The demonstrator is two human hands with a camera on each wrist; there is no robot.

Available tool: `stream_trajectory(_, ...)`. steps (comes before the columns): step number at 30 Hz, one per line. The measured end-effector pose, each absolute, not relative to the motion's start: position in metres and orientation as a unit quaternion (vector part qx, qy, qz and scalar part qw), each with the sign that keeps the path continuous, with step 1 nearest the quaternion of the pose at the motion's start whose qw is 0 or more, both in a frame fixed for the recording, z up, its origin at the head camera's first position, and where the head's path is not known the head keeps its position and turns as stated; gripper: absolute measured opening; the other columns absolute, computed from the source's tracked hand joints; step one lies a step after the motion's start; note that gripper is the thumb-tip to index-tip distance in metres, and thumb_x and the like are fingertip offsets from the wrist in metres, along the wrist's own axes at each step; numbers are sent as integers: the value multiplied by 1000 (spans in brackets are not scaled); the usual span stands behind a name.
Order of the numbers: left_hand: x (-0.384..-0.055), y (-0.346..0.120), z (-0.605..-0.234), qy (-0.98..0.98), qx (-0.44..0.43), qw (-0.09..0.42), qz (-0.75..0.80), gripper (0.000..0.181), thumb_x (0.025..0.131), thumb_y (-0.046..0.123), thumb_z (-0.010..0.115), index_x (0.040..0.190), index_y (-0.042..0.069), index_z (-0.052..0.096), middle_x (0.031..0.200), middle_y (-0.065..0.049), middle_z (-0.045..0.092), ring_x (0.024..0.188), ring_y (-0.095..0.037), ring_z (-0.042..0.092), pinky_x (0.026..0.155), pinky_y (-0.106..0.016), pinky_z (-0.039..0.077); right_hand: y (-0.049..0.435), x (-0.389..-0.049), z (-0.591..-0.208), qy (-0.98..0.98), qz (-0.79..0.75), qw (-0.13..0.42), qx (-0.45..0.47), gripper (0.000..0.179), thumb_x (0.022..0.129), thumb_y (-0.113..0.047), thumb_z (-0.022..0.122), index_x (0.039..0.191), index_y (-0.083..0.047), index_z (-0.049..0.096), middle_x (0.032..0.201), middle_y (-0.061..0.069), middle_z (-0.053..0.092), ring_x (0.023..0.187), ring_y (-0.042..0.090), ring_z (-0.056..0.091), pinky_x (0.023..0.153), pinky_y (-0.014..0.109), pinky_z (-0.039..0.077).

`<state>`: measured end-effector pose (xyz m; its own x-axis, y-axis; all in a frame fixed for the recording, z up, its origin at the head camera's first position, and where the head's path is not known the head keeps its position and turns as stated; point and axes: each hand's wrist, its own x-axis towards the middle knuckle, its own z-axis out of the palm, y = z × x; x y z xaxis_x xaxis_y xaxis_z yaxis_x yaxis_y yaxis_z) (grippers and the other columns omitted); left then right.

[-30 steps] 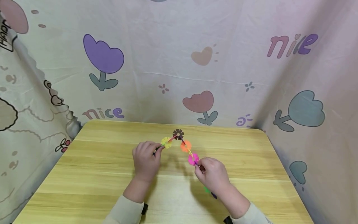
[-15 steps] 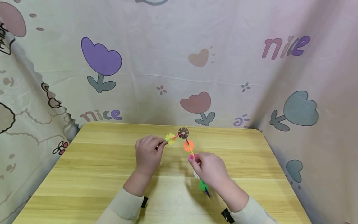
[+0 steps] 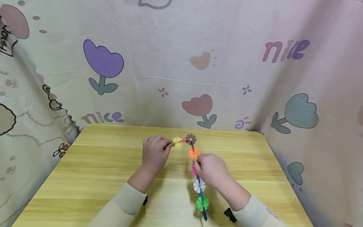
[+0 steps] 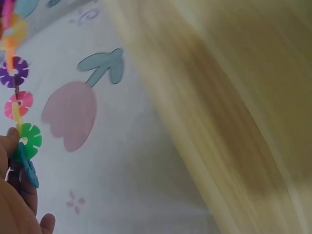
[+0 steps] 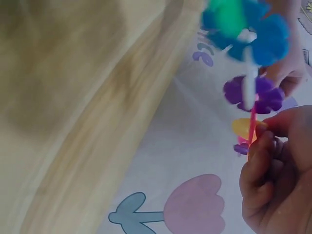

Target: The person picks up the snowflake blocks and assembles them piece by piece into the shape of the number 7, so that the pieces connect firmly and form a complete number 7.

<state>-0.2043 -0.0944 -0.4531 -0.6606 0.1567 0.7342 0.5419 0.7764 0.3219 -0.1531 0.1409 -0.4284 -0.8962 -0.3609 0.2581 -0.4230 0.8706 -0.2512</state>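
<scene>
A chain of slotted plastic snowflake discs hangs between and below my hands in the head view. My left hand [image 3: 156, 153] pinches its left end, beside a yellow disc [image 3: 177, 142]. A dark disc [image 3: 191, 139] forms the top bend. My right hand [image 3: 212, 169] pinches the chain just below an orange disc [image 3: 194, 153], partly covering a pink disc [image 3: 193, 170]. Lower down dangle a white disc [image 3: 199, 186] and a green disc [image 3: 202, 204]. In the left wrist view, fingers hold a teal disc [image 4: 30, 168]; in the right wrist view, a blue disc [image 5: 273, 39] looms close.
Under the hands lies a wood-grain table [image 3: 107, 164] with rounded far corners. A printed curtain [image 3: 153, 56] stands directly behind its far edge and along both sides. Black straps [image 3: 230, 215] show at the wrists.
My right hand has shifted its grip up the chain, from below the pink disc to just under the orange one. The white and green discs now hang in view. My left hand moved slightly right.
</scene>
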Motion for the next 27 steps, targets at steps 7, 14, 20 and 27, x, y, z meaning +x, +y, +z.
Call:
stream_trajectory(7,-208,-94,-458,-905,-219,288,-222,5,90,17,86,92,16,82,90,2,71,85,-23,70,86,-54,53,139,-149,-434,-961,195,24,192,49,104,-24,65,59,-21,47,52,-10,36,46,5,34,44,25,30)
stream_trajectory(14,-211,-87,-465,-915,-231,267,-193,4,91,13,84,92,17,82,89,1,71,81,-22,70,83,-52,54,141,-150,-442,-961,215,-8,176,51,104,-21,65,57,-21,45,52,-9,39,45,6,36,44,25,30)
stream_trajectory(20,-214,-83,-472,-932,-234,225,-162,3,95,17,81,93,18,83,89,4,72,83,-20,70,82,-50,54,143,-152,-448,-958,238,-38,157,52,103,-18,64,56,-20,40,53,-8,36,45,7,33,45,25,27)
stream_trajectory(27,-220,-77,-483,-951,-230,169,-119,6,96,23,80,94,19,84,92,4,75,85,-21,69,82,-47,52,147,-157,-460,-957,242,-75,141,52,102,-19,63,56,-21,41,52,-9,37,44,6,32,44,24,29)
